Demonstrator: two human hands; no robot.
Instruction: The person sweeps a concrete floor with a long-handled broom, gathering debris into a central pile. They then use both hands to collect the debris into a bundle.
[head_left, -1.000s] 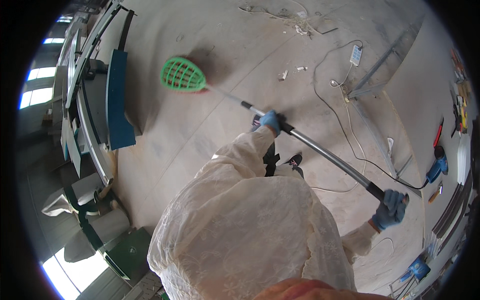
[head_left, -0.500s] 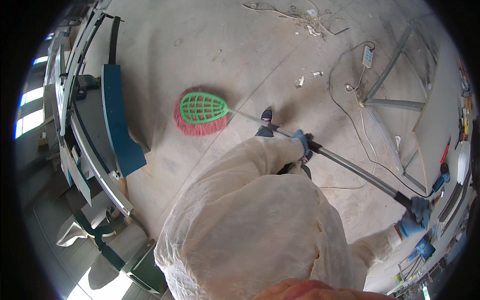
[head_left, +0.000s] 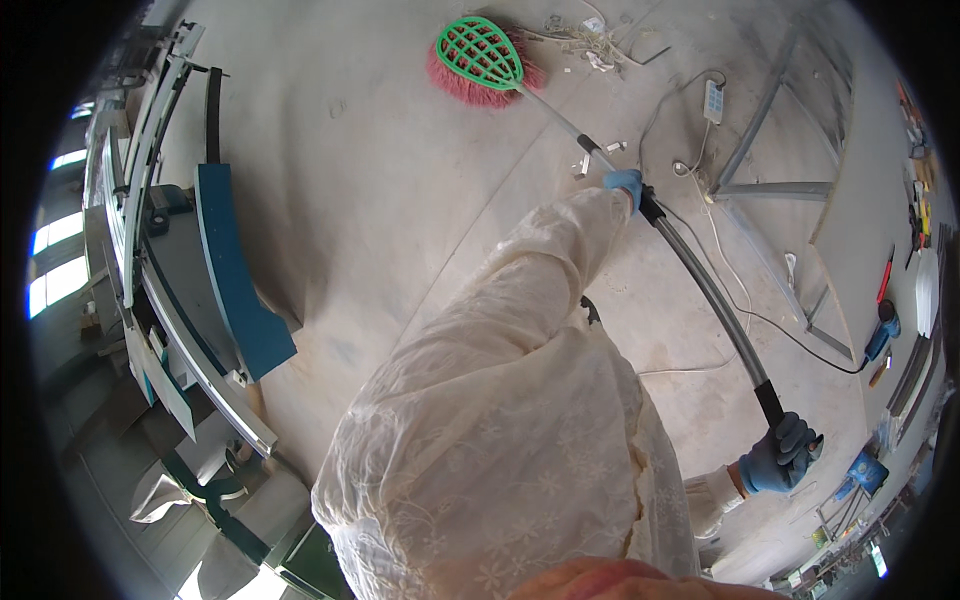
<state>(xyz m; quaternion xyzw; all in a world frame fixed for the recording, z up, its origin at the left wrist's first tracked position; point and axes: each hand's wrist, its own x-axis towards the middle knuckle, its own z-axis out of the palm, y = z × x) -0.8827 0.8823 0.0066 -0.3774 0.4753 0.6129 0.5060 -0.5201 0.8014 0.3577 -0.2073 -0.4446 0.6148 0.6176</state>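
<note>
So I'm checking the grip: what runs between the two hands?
In the head view, only the broom's grey handle spans from the left hand to the right hand; both grip it.

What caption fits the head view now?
Left hand and right hand grip a long-handled green plastic broom with red bristles on the dusty concrete floor.

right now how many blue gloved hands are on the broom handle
2. The left hand grips the broom handle partway down, nearer the green broom head; the right hand grips its top end.
</note>
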